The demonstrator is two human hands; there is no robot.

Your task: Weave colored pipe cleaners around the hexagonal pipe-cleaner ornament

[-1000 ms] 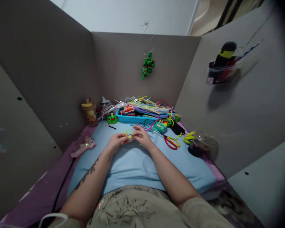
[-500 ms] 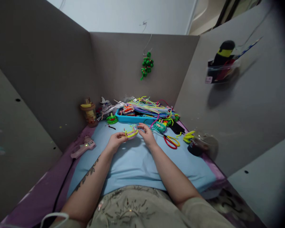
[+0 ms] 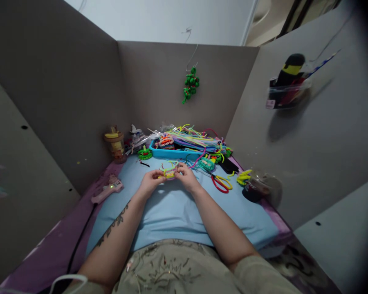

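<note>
Both hands meet over a light blue pad [image 3: 171, 212]. My left hand [image 3: 151, 182] and my right hand [image 3: 185, 176] each pinch a small piece made of yellow and pink pipe cleaners [image 3: 169, 172], held between them just above the pad. Fingers of both hands are curled closed on it. Loose ends of the pipe cleaners stick up behind my fingers.
A blue tray [image 3: 174, 153] heaped with coloured pipe cleaners stands behind my hands. Red-and-yellow scissors [image 3: 221, 182] lie to the right, a pink glue gun [image 3: 108, 190] to the left, a jar [image 3: 115, 146] at the back left. Grey partition walls [image 3: 64, 102] enclose the desk; a green ornament [image 3: 190, 85] hangs behind.
My right hand, which had opened out and moved away to the right half a second ago, has come back and pinched the pipe cleaner piece again. My left hand has stayed put.
</note>
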